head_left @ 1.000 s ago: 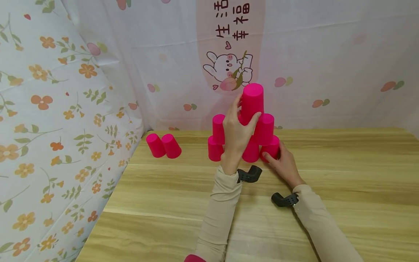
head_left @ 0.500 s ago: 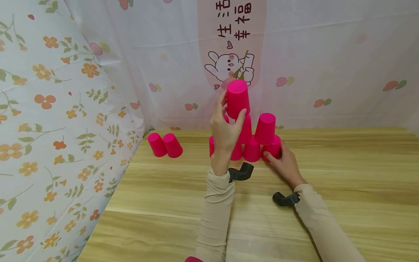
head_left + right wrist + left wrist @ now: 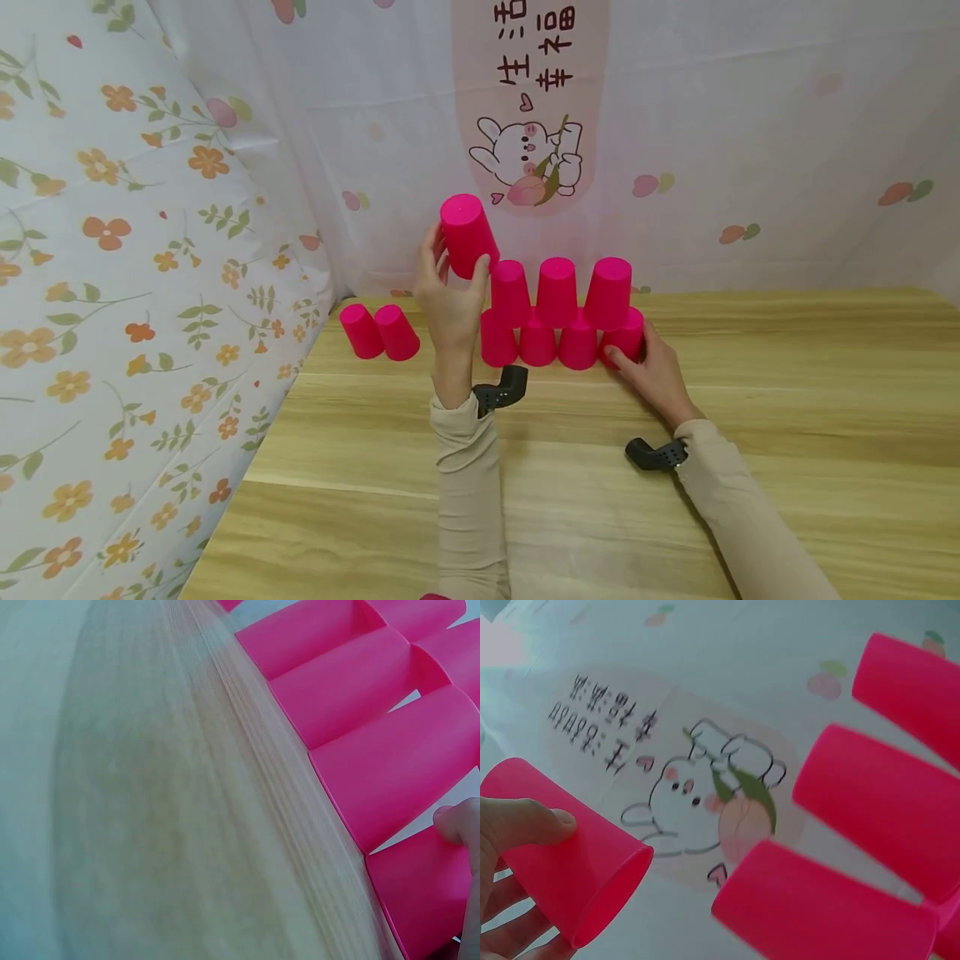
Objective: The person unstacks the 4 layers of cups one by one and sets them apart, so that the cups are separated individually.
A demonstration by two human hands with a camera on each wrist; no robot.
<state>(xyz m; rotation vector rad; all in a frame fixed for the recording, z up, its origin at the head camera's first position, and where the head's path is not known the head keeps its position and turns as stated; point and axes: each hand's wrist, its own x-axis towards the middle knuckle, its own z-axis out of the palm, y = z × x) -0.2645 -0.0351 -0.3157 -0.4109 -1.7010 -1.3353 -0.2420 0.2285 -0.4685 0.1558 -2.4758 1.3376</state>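
My left hand (image 3: 450,321) holds a bright pink plastic cup (image 3: 468,237) in the air, mouth down and slightly tilted, thumb on one side and fingers on the other. This cup (image 3: 574,851) is apart from the stack in the left wrist view. Three upside-down cups form an upper row, its left one (image 3: 510,293) closest to the raised cup. Below them stands a bottom row of several cups, such as this middle one (image 3: 578,347). My right hand (image 3: 654,375) grips the rightmost bottom cup (image 3: 630,332); its thumb presses that cup (image 3: 416,892) in the right wrist view.
Two more pink cups, one (image 3: 361,332) beside the other (image 3: 397,333), stand upside down at the left of the wooden table (image 3: 360,450). Behind the stack hangs a printed cloth (image 3: 712,150). A flowered cloth (image 3: 150,275) borders the left side.
My left hand has carried its cup leftward from above the upper row to beyond its left end, uncovering the row. The right hand has stayed on the rightmost bottom cup.
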